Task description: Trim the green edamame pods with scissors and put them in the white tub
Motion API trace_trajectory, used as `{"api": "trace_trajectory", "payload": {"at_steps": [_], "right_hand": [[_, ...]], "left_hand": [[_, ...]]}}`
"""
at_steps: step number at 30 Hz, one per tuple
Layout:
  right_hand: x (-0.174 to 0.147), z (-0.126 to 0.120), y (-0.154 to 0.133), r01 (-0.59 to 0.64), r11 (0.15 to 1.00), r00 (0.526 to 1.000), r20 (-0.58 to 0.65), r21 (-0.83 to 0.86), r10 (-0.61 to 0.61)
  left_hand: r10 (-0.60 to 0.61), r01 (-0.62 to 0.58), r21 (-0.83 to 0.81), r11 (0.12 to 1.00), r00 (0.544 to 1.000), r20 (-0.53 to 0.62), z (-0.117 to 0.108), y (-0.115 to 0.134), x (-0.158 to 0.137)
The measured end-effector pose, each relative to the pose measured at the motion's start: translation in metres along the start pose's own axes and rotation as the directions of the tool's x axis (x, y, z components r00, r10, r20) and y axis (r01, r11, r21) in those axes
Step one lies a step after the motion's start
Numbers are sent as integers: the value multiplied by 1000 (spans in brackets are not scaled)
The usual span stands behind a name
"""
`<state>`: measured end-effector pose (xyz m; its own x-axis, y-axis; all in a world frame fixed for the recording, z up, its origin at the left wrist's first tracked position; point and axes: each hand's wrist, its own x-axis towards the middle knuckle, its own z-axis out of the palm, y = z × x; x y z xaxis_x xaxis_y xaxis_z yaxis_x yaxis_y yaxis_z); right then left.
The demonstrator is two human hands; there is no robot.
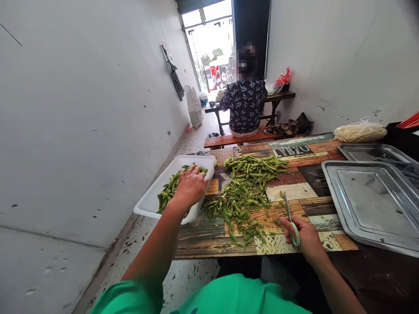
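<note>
My left hand point(191, 185) reaches into a white plastic tub point(173, 168) at the table's left edge. Its fingers are stretched out, palm down, over the green soybean pods point(169, 188) inside; what lies under the palm is hidden. Scissors point(296, 235) with pale green handles are gripped in my right hand point(305, 239), low over the near right part of the table, blades pointing away from me. Between my hands lies a pile of trimmed stems, leaf bits and small pods point(240, 203). Behind it sits a heap of whole soybean pods point(257, 168).
Two metal trays point(376, 196) overlap at the right side of the patchwork-patterned table point(203, 244). Bagged pale, thin-stemmed mushrooms point(360, 132) lie at the far right corner. A person point(245, 104) sits on a bench point(219, 141) beyond, back towards me. A wall runs close on the left.
</note>
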<state>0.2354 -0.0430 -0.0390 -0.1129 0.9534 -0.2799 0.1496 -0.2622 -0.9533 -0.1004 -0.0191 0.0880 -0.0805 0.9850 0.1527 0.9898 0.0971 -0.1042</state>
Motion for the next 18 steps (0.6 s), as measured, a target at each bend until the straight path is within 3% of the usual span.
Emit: {"api": "trace_trajectory", "payload": {"at_steps": [4, 7, 9, 10, 13, 18], "right_hand": [[-5, 2, -1, 49, 998, 998, -25, -47, -50], [-11, 5, -3, 88, 991, 992, -85, -106, -97], [-15, 7, -3, 123, 978, 983, -116, -168, -144], [-16, 7, -2, 148, 968, 977, -122, -203, -175], [-17, 9, 2, 202, 942, 962, -128, -269, -243], [-14, 8, 12, 216, 935, 961, -108, -282, -255]], "left_hand": [[147, -123, -203, 971, 983, 107, 0, 71, 65], [-88, 138, -305, 942, 981, 171, 24, 111, 122], [-232, 319, -329, 889, 932, 277, 43, 120, 149], [-249, 357, -341, 870, 913, 322, 53, 122, 157], [-172, 324, -394, 860, 911, 374, 76, 128, 164], [-64, 220, -474, 853, 944, 324, 97, 165, 143]]}}
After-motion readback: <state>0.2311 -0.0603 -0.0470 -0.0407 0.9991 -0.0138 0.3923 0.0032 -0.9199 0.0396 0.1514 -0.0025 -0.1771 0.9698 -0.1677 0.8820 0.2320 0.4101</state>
